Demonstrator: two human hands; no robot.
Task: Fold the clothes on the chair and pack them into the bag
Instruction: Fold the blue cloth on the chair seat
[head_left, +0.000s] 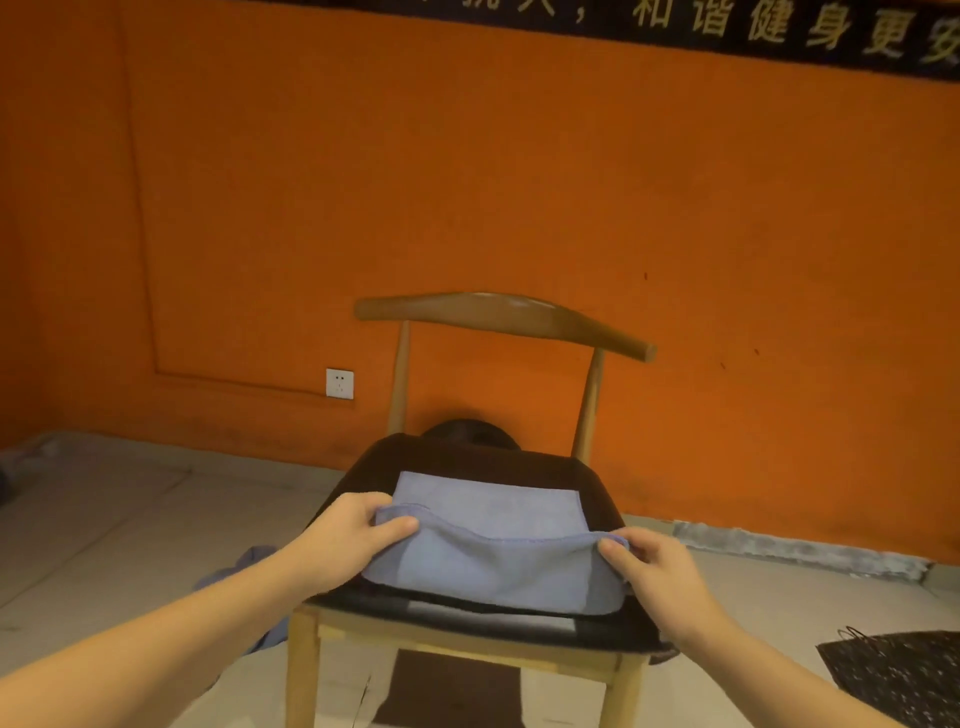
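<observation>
1. Nearest the lens: two bare forearms, reaching forward to the chair (498, 317).
2. Left hand (348, 540): gripping the near hem of the blue cloth (493, 556) at its left corner, thumb on top, fingers curled under.
3. Right hand (654, 571): pinching the same hem at the right corner, fingers likewise curled round the edge.
4. Between the hands: hem raised off the seat, sagging slightly at the middle. Beyond the hands: far half of the cloth lying flat on a dark garment (457, 457) spread over the seat.
5. Step in hand, as judged: folding the near half over onto the far half.
6. To do it well: keep both corners level, draw the hem taut to take out the sag, carry it forward, lay it edge to edge on the far hem, then smooth outward from the centre.
7. Risk, as judged: dragging the dark garment underneath. Lift clear rather than slide.
8. Right of and nearer than the right hand: black bag (904, 675) on the floor, well apart from the cloth.
9. Below the left hand: bluish fabric (249, 566) on the floor beside the chair.
</observation>
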